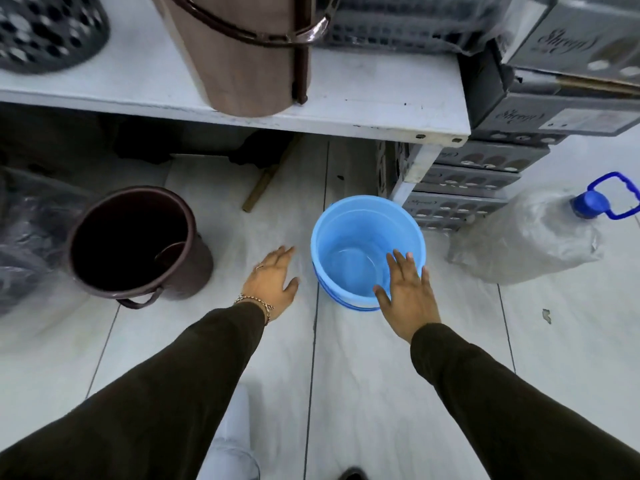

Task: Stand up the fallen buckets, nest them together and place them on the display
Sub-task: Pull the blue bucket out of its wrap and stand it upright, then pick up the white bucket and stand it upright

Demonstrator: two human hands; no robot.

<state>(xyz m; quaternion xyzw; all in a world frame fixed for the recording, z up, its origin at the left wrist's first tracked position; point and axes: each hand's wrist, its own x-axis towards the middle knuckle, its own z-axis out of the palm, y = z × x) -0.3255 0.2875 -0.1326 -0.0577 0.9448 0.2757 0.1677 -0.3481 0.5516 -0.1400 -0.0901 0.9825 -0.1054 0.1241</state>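
Two buckets on floor (346, 375) before shelf (346, 98), tilted bucket (135, 244) left, upright bucket (363, 244) right, third bucket (242, 53) on shelf

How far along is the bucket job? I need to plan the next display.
Done: the blue bucket and the brown bucket both stand upright on the floor, apart. In hand: nothing yet; the right hand is open over the blue bucket's near rim, and the left hand is open beside it. Left: nesting them and placing them on the white shelf.
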